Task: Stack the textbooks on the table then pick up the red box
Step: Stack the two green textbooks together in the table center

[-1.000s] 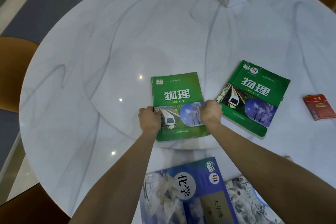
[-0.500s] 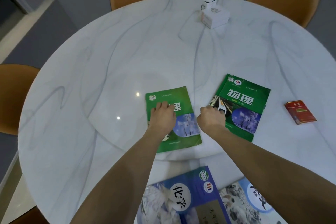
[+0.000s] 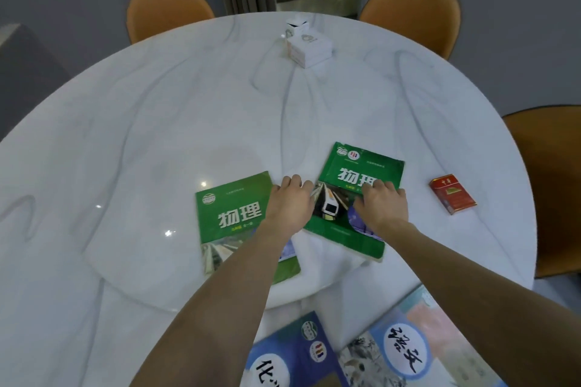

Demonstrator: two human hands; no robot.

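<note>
Two green textbooks lie side by side on the white marble table [image 3: 151, 135]. The left green textbook [image 3: 232, 217] lies flat, and my left forearm crosses its lower right corner. My left hand [image 3: 290, 203] curls over the left edge of the right green textbook [image 3: 358, 166]. My right hand [image 3: 382, 207] covers that book's right edge, fingers bent on the cover. The red box [image 3: 452, 195] lies flat to the right of this book, untouched. At the near edge lie a blue textbook [image 3: 283, 355] and a pale blue textbook [image 3: 405, 352], both partly cut off.
Two white boxes [image 3: 309, 47] stand stacked at the far side of the table. Orange chairs stand around it: at the far left [image 3: 166, 9], the far right [image 3: 415, 9] and the right [image 3: 553, 192]. A raised round centre plate carries the green books.
Both hands let go of the left green textbook and moved right onto the right green textbook. The camera tilted up, so more of the far table and the chairs shows.
</note>
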